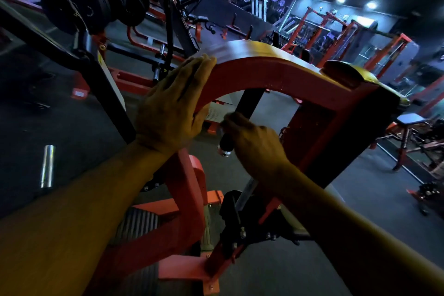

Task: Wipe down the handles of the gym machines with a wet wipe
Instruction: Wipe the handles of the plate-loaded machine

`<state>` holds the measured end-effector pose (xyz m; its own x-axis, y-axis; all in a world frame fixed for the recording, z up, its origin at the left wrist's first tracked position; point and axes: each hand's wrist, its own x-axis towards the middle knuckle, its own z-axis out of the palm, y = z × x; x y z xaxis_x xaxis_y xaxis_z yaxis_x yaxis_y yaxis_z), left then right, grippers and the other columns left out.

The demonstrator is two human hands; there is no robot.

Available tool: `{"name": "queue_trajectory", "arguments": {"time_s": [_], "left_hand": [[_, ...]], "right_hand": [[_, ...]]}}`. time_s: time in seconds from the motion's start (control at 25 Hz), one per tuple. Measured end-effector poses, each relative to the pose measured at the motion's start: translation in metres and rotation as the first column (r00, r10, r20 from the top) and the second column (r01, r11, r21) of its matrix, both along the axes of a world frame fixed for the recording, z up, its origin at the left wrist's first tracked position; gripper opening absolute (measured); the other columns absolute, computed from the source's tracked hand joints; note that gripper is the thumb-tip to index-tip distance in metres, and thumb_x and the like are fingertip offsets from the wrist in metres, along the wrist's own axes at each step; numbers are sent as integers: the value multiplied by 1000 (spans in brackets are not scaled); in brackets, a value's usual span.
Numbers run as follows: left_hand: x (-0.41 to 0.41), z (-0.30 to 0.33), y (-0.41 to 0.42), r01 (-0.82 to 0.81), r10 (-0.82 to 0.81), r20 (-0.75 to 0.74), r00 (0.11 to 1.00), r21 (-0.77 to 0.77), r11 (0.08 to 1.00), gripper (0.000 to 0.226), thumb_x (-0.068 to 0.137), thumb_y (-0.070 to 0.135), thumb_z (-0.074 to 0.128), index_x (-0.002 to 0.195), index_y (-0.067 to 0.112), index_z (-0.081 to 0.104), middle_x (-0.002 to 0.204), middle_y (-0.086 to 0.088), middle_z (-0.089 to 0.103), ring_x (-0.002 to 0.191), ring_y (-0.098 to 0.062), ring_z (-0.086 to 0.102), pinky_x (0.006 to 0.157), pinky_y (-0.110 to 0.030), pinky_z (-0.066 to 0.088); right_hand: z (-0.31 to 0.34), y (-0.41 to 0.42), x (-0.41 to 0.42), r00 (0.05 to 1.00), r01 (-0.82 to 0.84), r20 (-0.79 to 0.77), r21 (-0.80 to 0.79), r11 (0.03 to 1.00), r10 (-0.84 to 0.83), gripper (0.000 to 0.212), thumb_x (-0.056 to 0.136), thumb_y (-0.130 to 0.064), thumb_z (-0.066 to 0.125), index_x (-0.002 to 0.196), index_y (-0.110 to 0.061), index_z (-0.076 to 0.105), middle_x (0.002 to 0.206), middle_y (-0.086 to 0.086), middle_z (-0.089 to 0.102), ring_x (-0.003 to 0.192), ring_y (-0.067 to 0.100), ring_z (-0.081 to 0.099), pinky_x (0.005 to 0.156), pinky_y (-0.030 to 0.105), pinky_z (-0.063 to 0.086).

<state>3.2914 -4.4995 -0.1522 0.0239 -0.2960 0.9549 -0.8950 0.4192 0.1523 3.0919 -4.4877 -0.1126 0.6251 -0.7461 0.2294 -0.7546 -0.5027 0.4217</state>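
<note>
The left hand point(171, 103) lies flat, fingers straight and together, on the curved red steel frame point(271, 72) of the gym machine. Just right of it, the right hand point(252, 144) curls around the black chrome-capped handle point(225, 143) beneath the arch. No wipe can be made out.
</note>
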Motion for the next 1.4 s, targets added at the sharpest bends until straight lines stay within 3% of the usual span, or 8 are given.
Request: {"name": "queue_trajectory", "arguments": {"time_s": [0.28,0.4,0.52,0.6,0.64,0.8,0.92,1.4], "left_hand": [[0,-1,0,3,-3,1,1000,32,999,72,97,32,67,155,8,34,156,-16,45,139,-34,49,103,-45,49],[-1,-3,-1,2,-2,-1,1000,29,1000,69,97,33,62,156,8,33,156,-17,44,138,-35,49,104,-45,48],[1,-3,-1,8,-8,0,1000,34,999,70,97,32,62,156,9,31,156,-18,44,138,-37,50,102,-48,49],[1,-1,0,4,-4,-3,1000,31,1000,71,96,30,66,154,7,34,155,-18,45,136,-38,50,101,-48,49],[0,-1,1,0,0,-7,1000,27,1000,71,95,29,67,154,6,35,154,-19,46,135,-38,50,101,-48,49],[-2,-1,1,5,-5,-9,1000,25,1000,71,96,30,68,154,7,35,154,-18,46,137,-36,49,103,-47,49],[0,-1,0,3,-3,-10,1000,25,1000,69,97,31,66,154,5,36,154,-19,46,137,-37,49,103,-45,47],[-3,-3,0,-30,30,-22,999,12,999,67,99,32,64,155,9,34,155,-16,46,138,-33,49,101,-43,50]], "right_hand": [[-38,-1,-2,992,-99,-67,69,993,103,34,101,-11,53,135,-15,54,139,5,53,98,30,67,66,41,59],[-34,6,-19,919,-182,339,-95,979,204,22,93,-17,65,113,-22,73,117,-3,70,97,9,53,60,20,45],[-23,17,-26,277,54,960,34,998,-48,15,92,-21,71,102,-32,74,106,-12,70,97,2,58,72,18,48],[-18,15,-20,-239,31,969,68,997,-58,13,92,-15,72,97,-28,72,99,-13,73,96,6,68,78,28,56],[-12,14,-12,-293,55,956,10,998,6,15,93,-12,71,97,-25,70,98,-12,73,96,8,69,78,31,58],[-1,-1,-1,427,-10,790,-484,875,441,16,94,-5,68,109,-6,73,111,6,69,99,22,67,78,35,58],[4,-24,-11,713,-198,498,-532,823,493,24,101,-12,57,116,-1,73,118,13,69,101,33,63,84,34,54],[18,-36,-29,824,-287,301,-506,813,479,36,96,2,50,125,-8,70,129,7,68,94,29,73,59,38,57]]}}
